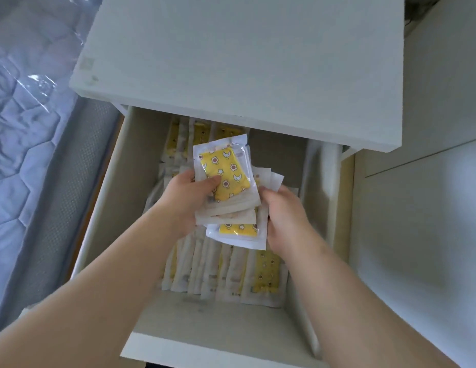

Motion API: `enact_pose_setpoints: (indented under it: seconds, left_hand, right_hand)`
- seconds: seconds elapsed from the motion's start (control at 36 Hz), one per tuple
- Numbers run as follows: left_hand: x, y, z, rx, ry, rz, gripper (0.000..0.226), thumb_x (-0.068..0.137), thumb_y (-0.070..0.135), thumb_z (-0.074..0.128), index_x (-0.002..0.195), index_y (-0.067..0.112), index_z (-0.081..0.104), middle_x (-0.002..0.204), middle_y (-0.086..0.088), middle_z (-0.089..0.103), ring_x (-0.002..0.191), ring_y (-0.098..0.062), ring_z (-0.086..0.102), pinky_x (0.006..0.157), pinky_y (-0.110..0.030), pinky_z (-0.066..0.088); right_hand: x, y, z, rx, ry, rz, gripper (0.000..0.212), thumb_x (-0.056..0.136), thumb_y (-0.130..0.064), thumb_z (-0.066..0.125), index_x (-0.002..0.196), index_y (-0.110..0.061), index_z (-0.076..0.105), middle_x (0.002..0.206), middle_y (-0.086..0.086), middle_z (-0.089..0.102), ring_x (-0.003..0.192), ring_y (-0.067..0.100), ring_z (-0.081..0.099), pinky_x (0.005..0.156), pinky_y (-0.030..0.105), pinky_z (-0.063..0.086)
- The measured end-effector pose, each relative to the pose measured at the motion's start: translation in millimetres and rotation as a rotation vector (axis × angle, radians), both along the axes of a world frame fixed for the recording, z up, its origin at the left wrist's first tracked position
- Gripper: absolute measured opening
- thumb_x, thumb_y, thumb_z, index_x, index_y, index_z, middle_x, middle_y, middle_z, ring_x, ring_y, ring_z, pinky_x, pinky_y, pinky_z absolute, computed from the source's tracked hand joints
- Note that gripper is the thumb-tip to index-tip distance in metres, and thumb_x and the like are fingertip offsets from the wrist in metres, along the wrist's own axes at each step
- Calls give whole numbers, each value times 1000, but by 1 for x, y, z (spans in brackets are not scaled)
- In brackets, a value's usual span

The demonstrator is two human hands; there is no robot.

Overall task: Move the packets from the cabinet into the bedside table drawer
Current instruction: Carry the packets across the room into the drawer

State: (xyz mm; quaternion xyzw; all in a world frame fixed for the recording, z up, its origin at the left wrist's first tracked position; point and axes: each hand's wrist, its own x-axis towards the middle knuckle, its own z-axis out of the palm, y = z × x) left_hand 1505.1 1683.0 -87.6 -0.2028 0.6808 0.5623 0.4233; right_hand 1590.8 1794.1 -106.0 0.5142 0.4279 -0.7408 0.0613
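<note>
The bedside table drawer (109,208) is pulled open below me. Inside it, rows of white packets (220,272) with yellow patterned inserts stand on edge, several near the front and more at the back (202,134). My left hand (186,197) grips a stack of packets (226,179) over the drawer's middle, thumb on the top yellow one. My right hand (282,216) holds the stack's right and lower edges, fingers curled round a lower packet (239,232).
The white bedside table top (244,62) overhangs the back of the drawer. A bed with a plastic-wrapped quilted mattress (27,115) lies at the left. White cabinet panels (422,221) stand at the right. Bare drawer floor (205,317) shows near the front.
</note>
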Motion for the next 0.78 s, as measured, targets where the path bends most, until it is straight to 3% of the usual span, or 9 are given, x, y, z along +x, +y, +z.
enact_pose_setpoints:
  seconds: [0.19, 0.31, 0.42, 0.47, 0.53, 0.58, 0.64, 0.69, 0.78]
  left_hand:
    - [-40, 2, -21, -28, 47, 88, 24, 89, 9, 62, 112, 12, 61, 106, -6, 69, 93, -24, 68, 85, -44, 54]
    - [-61, -9, -32, -73, 78, 87, 24, 86, 9, 65, 109, 13, 62, 106, -5, 69, 95, -24, 67, 89, -45, 52]
    - [-76, -20, -45, -144, 171, 40, 18, 85, 9, 67, 97, 21, 60, 104, -4, 69, 99, -25, 65, 94, -46, 49]
    - [-80, -25, -53, -179, 200, 24, 16, 86, 10, 66, 92, 24, 60, 100, -2, 68, 100, -25, 64, 95, -46, 48]
    - [-83, -26, -59, -182, 197, 14, 15, 87, 11, 65, 95, 24, 60, 103, -2, 68, 101, -26, 64, 96, -46, 48]
    - [-86, -26, -66, -183, 198, 0, 17, 88, 12, 64, 99, 23, 60, 103, 0, 67, 100, -23, 63, 94, -41, 48]
    - [-88, -24, -72, -186, 219, -11, 16, 88, 13, 63, 99, 24, 58, 92, 5, 65, 91, -16, 62, 82, -30, 48]
    - [-89, -22, -74, -174, 225, -2, 15, 89, 13, 63, 97, 25, 57, 84, 9, 62, 81, -11, 60, 69, -25, 45]
    - [-91, -23, -76, -170, 216, -7, 15, 89, 13, 63, 96, 25, 58, 84, 9, 63, 79, -10, 61, 69, -25, 45]
  right_hand:
    - [-48, 22, -17, 137, -95, 50, 17, 96, -13, 47, 81, -14, 56, 92, 17, 64, 87, 32, 65, 87, 52, 52]
    - [-66, 36, -29, 175, -141, 26, 19, 99, -15, 44, 81, -17, 52, 86, 8, 62, 74, 21, 63, 66, 35, 55]
    - [-86, 50, -42, 231, -196, -57, 15, 98, -19, 46, 84, -17, 52, 106, 10, 63, 97, 25, 63, 86, 40, 54]
    - [-96, 55, -47, 266, -204, -75, 10, 98, -21, 46, 96, -15, 54, 99, 7, 60, 90, 18, 61, 71, 20, 55]
    - [-107, 56, -50, 242, -170, -111, 11, 99, -21, 45, 102, -15, 53, 83, 2, 53, 74, 14, 55, 49, 13, 50]
    - [-118, 55, -56, 225, -160, -102, 17, 99, -20, 41, 87, -15, 51, 83, 1, 53, 86, 20, 58, 74, 25, 56]
    - [-126, 51, -61, 231, -162, -62, 22, 99, -22, 39, 78, -18, 47, 100, 6, 60, 104, 25, 59, 93, 38, 50]
    - [-131, 49, -65, 250, -176, -31, 26, 100, -22, 36, 76, -18, 46, 113, 10, 62, 108, 27, 60, 97, 40, 48]
    - [-134, 46, -70, 270, -191, 46, 22, 103, -17, 31, 91, -22, 48, 111, 6, 58, 107, 22, 58, 97, 30, 43]
